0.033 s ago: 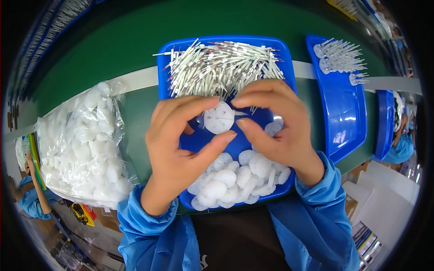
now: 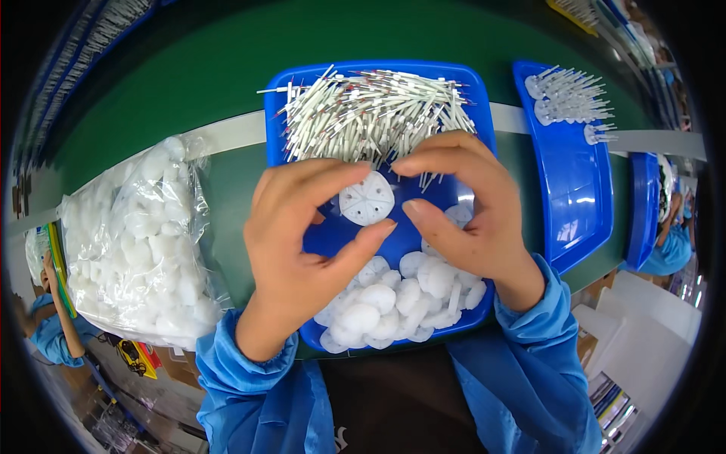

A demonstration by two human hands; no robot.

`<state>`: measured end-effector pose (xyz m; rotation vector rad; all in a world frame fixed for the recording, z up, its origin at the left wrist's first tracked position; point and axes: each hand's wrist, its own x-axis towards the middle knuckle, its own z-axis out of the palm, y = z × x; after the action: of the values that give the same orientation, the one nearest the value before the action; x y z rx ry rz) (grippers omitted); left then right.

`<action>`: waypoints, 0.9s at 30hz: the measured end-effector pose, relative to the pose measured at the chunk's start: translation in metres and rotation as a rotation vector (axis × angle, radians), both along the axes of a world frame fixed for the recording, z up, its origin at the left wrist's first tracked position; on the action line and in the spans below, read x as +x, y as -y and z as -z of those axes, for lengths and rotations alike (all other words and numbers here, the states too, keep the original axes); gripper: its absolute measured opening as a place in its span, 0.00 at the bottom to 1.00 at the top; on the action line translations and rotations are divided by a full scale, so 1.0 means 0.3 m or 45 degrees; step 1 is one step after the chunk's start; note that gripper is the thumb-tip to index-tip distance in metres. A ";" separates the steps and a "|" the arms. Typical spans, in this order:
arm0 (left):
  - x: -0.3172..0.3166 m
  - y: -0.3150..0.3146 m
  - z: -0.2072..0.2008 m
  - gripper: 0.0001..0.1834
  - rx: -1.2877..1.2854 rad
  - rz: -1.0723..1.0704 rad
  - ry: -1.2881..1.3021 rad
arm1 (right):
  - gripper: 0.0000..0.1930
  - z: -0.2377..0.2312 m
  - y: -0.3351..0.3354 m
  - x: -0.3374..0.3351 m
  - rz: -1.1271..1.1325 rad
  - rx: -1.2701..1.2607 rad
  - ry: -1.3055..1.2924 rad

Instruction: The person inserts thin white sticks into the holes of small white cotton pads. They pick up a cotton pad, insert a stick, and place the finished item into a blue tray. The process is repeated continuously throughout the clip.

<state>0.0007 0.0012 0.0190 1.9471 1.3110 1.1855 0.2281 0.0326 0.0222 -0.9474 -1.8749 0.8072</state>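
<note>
Between the thumb and forefinger of my left hand (image 2: 291,242) is a round white plastic disc (image 2: 367,199). Its face, with ribs and small dark holes, is turned up. My right hand (image 2: 469,204) is just to the right of the disc, thumb and forefinger curved and apart with nothing visible between them. Both hands are over a blue tray (image 2: 333,240). A heap of thin white sticks (image 2: 378,106), some with reddish or dark tips, fills its far part. Loose white discs (image 2: 393,299) are piled in its near part, partly under my right hand.
A clear plastic bag of white discs (image 2: 140,242) lies at left. At right, another blue tray (image 2: 571,189) holds discs with upright sticks (image 2: 571,94) at its far end. Other people's blue sleeves (image 2: 57,340) show at both edges. A green table (image 2: 227,166) lies beneath.
The disc in my left hand has tilted so its holed face shows more fully. My right thumb and forefinger have moved slightly away; the pale thin piece between them no longer shows.
</note>
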 end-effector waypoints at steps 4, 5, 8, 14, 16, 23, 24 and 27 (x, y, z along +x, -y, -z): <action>0.015 -0.004 0.023 0.29 0.294 0.061 -0.086 | 0.19 0.004 0.029 -0.006 -0.096 -0.389 -0.233; 0.016 -0.001 0.025 0.30 0.302 0.056 -0.084 | 0.20 0.005 0.032 -0.009 -0.106 -0.388 -0.227; 0.014 0.004 0.027 0.30 0.317 0.053 -0.089 | 0.20 0.017 0.037 -0.008 -0.117 -0.369 -0.233; 0.014 0.000 0.020 0.30 0.299 0.051 -0.057 | 0.19 0.017 0.035 0.017 -0.135 -0.350 -0.236; 0.014 0.008 0.013 0.31 0.246 0.053 -0.036 | 0.19 0.018 0.036 0.020 -0.135 -0.378 -0.270; 0.006 0.000 0.012 0.31 0.269 0.168 -0.023 | 0.12 -0.005 0.033 0.028 -0.189 -0.640 -0.468; 0.007 -0.003 0.016 0.31 0.284 0.179 -0.017 | 0.10 -0.006 0.033 0.026 -0.188 -0.658 -0.476; 0.014 0.000 0.016 0.32 0.306 0.186 -0.031 | 0.09 -0.007 0.037 0.019 -0.142 -0.767 -0.445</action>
<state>0.0048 0.0011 0.0143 2.1912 1.0567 1.2986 0.2338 0.0215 0.0244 -0.9778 -1.4074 1.5509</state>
